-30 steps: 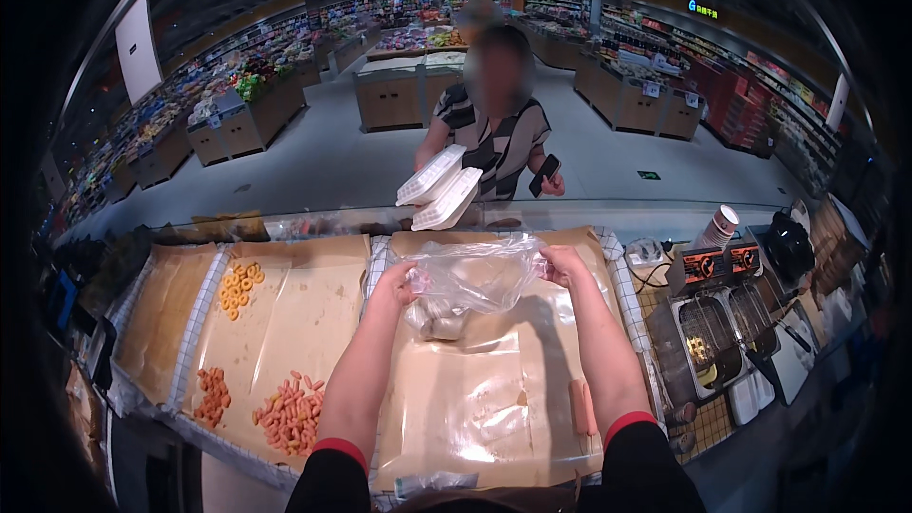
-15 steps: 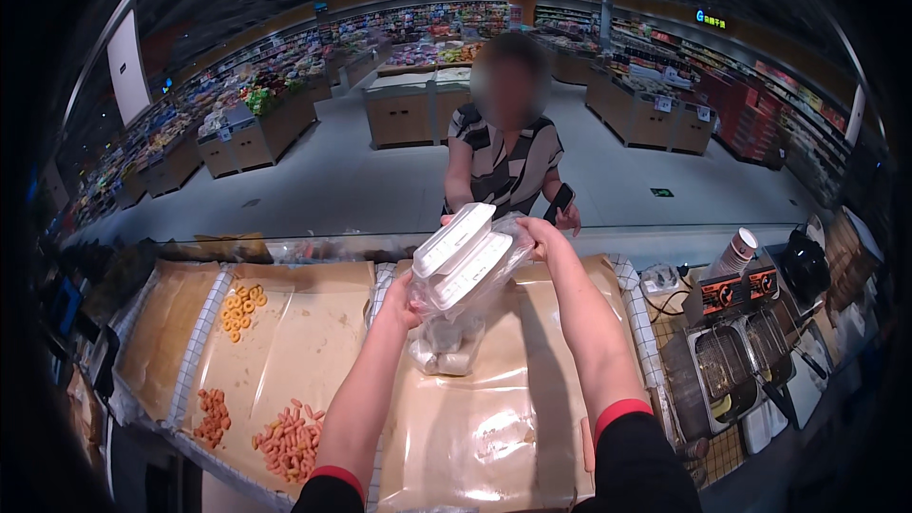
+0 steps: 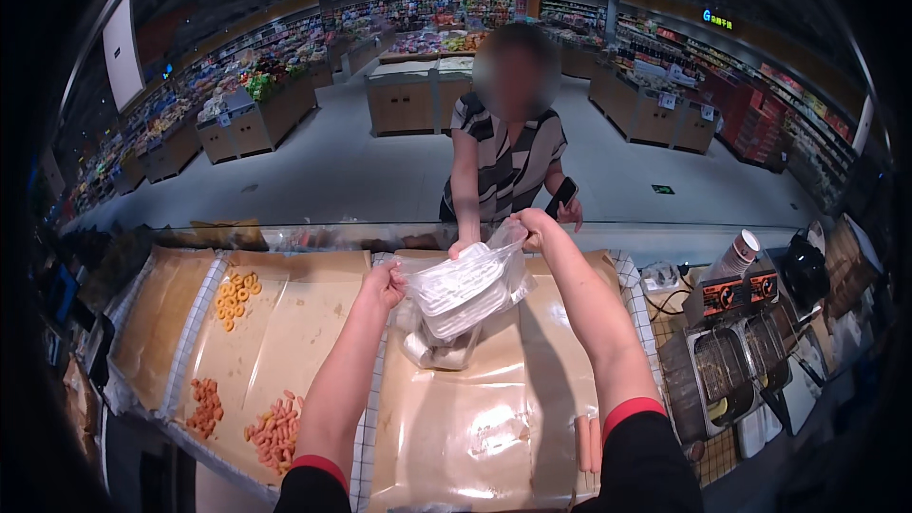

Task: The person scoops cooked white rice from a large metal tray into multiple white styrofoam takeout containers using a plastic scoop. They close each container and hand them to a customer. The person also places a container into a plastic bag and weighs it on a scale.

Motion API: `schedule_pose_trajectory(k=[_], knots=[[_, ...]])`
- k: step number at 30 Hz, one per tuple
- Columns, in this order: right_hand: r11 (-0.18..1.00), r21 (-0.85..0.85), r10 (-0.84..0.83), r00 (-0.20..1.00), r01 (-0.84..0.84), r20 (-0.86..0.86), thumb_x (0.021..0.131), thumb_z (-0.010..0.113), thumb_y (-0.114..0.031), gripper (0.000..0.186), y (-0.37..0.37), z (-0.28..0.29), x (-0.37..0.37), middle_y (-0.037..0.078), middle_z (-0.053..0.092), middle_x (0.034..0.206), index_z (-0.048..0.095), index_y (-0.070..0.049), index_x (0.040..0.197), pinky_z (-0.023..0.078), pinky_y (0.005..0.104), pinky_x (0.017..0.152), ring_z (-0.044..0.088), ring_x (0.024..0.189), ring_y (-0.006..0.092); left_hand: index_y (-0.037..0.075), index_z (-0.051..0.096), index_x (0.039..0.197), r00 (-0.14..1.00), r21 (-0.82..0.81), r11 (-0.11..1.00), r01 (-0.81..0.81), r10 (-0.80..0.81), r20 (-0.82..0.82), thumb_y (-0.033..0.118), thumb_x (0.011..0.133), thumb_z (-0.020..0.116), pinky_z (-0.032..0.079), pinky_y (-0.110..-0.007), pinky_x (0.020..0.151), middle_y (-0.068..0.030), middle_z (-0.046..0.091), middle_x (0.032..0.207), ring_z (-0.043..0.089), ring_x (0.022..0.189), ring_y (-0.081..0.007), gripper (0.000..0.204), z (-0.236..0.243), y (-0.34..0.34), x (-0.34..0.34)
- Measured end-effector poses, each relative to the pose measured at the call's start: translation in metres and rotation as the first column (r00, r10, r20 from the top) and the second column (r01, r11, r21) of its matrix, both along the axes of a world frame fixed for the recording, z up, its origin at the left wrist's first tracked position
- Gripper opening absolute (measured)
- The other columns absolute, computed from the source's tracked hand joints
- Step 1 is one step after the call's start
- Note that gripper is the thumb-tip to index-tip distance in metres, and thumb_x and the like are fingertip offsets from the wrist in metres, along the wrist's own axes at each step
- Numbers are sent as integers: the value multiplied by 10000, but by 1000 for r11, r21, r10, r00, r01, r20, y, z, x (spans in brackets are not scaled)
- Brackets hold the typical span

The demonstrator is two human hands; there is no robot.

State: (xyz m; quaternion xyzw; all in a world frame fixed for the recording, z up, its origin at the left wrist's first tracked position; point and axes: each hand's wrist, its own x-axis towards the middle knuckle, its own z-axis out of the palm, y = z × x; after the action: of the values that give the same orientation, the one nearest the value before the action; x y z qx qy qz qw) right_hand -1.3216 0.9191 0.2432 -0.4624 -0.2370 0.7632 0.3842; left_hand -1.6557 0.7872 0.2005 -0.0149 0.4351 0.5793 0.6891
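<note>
My left hand pinches one edge of a clear plastic bag, and my right hand grips its other edge, higher up. White foam containers lie inside the bag between my hands, seen through the crinkled plastic. The hand of the person across the counter reaches to the containers at the bag's top. Beneath is another wrapped bundle, contents unclear, on the paper-lined tray.
Left trays hold yellow rings, orange snacks and pink pieces. Sausages lie at lower right. Fryers and stacked cups stand to the right. The person across the glass edge carries a dark phone.
The white containers have moved down from the other person's raised hand into the clear bag, and that person's arm has lowered with them. My right hand has risen.
</note>
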Motion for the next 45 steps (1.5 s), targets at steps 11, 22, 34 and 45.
schedule_pose_trajectory(k=[11,22,34,45], knots=[[983,118,150,988,-144,-45,1021,437,-89,157,-82,30,-2,-59,326,596,536,17,962,223,224,383,270,454,61,29,609,873,508,81,907,413,-156,-847,-70,792,657,439,-281,402,-28,563,653,513,477,-117,137,62,-48,2],[942,281,196,981,-185,-10,1003,497,-118,160,-149,113,-12,-40,433,616,570,24,1012,284,219,415,379,486,55,73,573,1073,653,179,813,554,-292,-699,27,908,589,430,-243,491,-49,641,825,498,556,-67,172,160,-70,92],[723,533,-127,673,-440,729,895,552,-83,254,-147,100,-55,114,710,939,691,40,1069,539,319,709,666,793,184,28,465,1235,443,36,812,582,-280,-852,616,983,388,530,-378,569,-128,618,988,644,727,-224,644,164,-17,175],[819,530,-125,835,-218,537,908,562,-104,208,-110,85,-38,74,641,681,676,1,769,471,311,501,594,559,163,114,555,864,441,64,727,684,-343,-829,702,949,360,428,-302,522,-76,594,716,567,543,-178,626,159,9,182]])
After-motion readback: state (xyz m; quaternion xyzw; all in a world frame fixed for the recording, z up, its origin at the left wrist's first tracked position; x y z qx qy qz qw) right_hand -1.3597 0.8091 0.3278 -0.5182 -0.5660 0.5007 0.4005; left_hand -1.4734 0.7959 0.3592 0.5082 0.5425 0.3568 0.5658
